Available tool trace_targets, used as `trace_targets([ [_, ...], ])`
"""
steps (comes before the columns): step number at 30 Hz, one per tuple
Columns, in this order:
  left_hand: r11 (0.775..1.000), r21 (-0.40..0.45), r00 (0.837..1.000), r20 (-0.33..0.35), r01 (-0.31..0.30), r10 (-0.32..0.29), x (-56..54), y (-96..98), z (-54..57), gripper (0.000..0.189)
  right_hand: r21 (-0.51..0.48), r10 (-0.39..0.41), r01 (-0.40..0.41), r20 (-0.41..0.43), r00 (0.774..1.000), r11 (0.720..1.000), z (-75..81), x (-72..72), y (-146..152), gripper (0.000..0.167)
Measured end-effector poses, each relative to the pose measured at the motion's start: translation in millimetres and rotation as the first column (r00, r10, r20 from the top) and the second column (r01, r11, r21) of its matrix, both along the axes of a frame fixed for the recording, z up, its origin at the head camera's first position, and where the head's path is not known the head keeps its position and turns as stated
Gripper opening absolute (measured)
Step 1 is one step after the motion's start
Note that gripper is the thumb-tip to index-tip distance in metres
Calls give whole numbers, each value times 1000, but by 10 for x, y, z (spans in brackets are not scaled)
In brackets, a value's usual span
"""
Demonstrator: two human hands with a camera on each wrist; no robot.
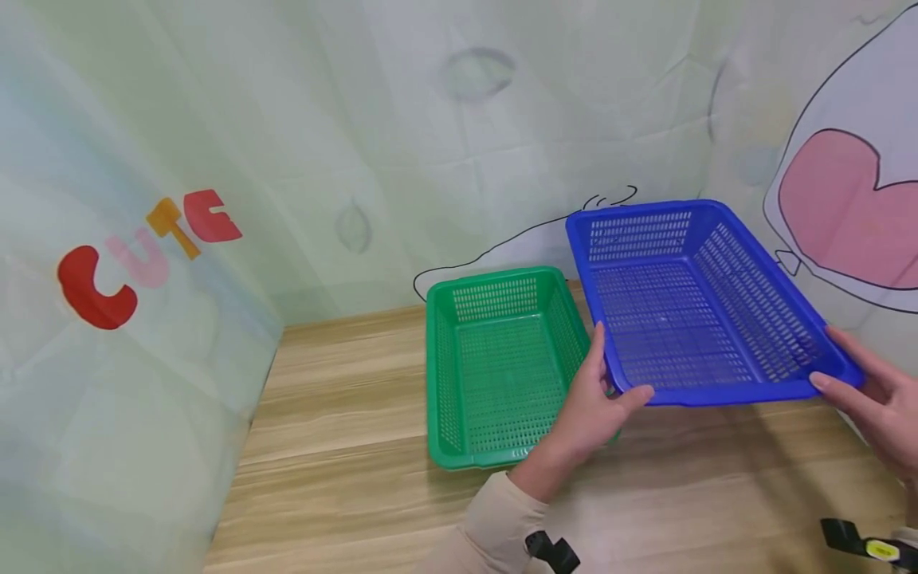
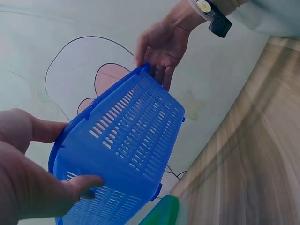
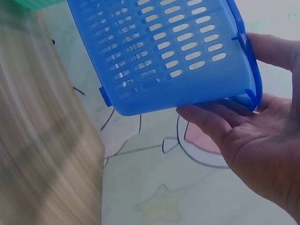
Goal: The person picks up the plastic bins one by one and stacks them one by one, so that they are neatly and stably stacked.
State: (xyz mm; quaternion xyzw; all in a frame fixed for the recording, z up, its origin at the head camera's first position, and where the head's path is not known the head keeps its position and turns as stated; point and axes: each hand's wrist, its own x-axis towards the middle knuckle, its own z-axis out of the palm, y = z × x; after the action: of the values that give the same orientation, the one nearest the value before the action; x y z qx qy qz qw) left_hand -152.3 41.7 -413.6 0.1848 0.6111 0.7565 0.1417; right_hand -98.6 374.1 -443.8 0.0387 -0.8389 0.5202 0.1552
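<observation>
A blue plastic basket (image 1: 674,319) with slotted walls is held up off the table, tilted, its inside facing the head camera. At its near left corner my left hand (image 1: 591,410) grips the rim, thumb over the edge and fingers along the outer wall. My right hand (image 1: 878,406) holds the near right corner in the same way; the right wrist view shows its fingers (image 3: 211,119) under the basket's wall. To the left, a green plastic basket (image 1: 448,375) of similar make sits upright on the table, its near right corner partly behind my left hand and wrist.
The wood-grain table (image 1: 337,414) carries the green basket against the back. A pale printed curtain (image 1: 344,119) hangs behind and along the left side, with coloured letters and a pink heart drawing (image 1: 832,207). The blue basket's far side is close to the back curtain.
</observation>
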Motion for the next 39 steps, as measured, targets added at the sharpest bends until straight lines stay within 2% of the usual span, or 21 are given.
trace_targets([
  [1,1000,0,1000,-6,5,-5,-9,-26,5,96,-9,-13,13,-2,1000,1000,13,-6,-19,72],
  [2,1000,-5,1000,-12,10,-10,-20,-53,7,96,28,-37,37,2,999,999,31,-8,-39,72],
  [7,1000,-21,999,-36,11,-11,-89,-194,26,95,23,-78,77,36,996,997,122,-30,-172,73],
  [11,999,-34,999,-32,24,-25,-125,-329,44,96,-64,-18,21,40,999,998,160,-39,-293,72],
  [14,999,-40,999,-29,36,-37,-139,-435,59,96,-89,-8,11,41,999,996,191,-46,-384,72],
  [18,998,-41,999,-14,37,-38,-155,-564,70,95,-20,-53,55,59,997,998,252,-59,-506,72],
  [26,997,-63,999,31,44,-42,-165,-835,102,94,-43,-29,33,95,995,999,314,-98,-765,72],
  [33,995,-87,998,48,46,-42,-173,-1119,84,96,-254,53,-37,54,997,966,256,-117,-1045,73],
  [39,993,-99,998,34,57,-53,-233,-1177,63,96,-138,19,-11,64,998,990,317,-114,-1128,73],
])
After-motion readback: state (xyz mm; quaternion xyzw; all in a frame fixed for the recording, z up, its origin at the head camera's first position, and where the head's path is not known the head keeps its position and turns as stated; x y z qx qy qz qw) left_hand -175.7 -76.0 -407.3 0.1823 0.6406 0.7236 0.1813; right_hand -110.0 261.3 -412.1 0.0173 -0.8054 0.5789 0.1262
